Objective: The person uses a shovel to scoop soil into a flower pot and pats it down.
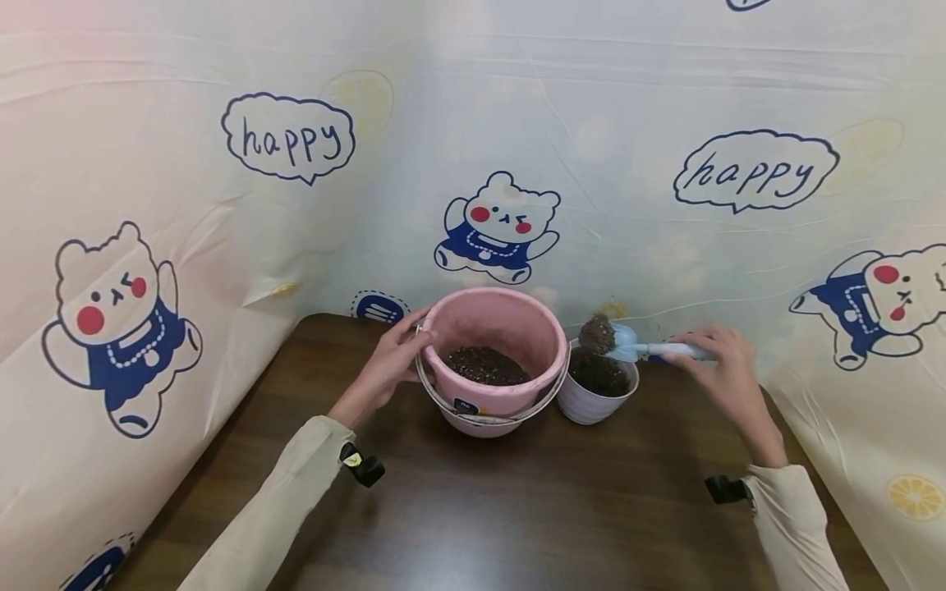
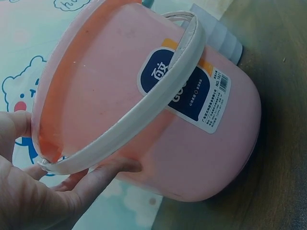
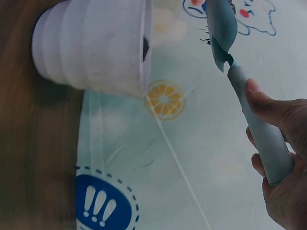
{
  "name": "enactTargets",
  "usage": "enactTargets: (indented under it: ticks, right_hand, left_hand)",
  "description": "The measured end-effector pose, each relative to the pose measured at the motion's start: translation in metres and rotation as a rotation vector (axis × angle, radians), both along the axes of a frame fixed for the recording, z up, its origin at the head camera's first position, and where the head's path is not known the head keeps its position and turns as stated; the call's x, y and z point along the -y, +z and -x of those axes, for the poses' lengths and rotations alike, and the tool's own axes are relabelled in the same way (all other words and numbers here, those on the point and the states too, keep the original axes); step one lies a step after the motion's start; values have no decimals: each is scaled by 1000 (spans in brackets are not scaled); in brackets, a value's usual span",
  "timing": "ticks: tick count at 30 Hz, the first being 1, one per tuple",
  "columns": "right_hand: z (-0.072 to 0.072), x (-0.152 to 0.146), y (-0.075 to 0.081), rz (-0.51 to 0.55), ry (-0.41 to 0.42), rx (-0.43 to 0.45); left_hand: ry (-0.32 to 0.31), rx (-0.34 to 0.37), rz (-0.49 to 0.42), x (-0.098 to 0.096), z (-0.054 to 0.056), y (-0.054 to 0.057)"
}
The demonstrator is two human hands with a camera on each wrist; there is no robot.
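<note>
At the table's back stands a pink bucket with dark soil inside. My left hand grips its left rim, the thumb at the rim and other fingers against the outer wall. Its pale carrying handle hangs down in front. To the right, close beside the bucket, is a white ribbed pot holding soil. My right hand holds a light blue trowel by its handle. The blade, heaped with a clump of soil, is above the pot.
The brown wooden table extends toward me in front of the bucket and pot. A pale printed cloth with cartoon bears and "happy" bubbles hangs behind and along both sides.
</note>
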State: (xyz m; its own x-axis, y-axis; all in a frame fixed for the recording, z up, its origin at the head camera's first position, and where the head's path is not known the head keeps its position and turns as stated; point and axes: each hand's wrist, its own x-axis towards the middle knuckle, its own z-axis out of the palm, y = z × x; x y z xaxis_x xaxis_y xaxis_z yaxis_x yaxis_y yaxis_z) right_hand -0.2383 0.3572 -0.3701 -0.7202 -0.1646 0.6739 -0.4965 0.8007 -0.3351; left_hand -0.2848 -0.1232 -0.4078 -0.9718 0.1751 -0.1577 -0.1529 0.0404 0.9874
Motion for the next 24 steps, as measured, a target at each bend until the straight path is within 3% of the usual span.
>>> enactTargets:
  ticks: [5, 15, 24]
  right_hand:
    - [-1, -5, -10, -15, -27, -44]
    - [1, -10, -25, -233, 19, -303]
    - [0, -8, -27, -294, -73, -387]
  left_hand:
    - [-2, 4, 3, 0, 0, 0]
    - [-8, 1, -7, -1, 1, 1]
    - [1, 6, -1, 0, 0, 2]
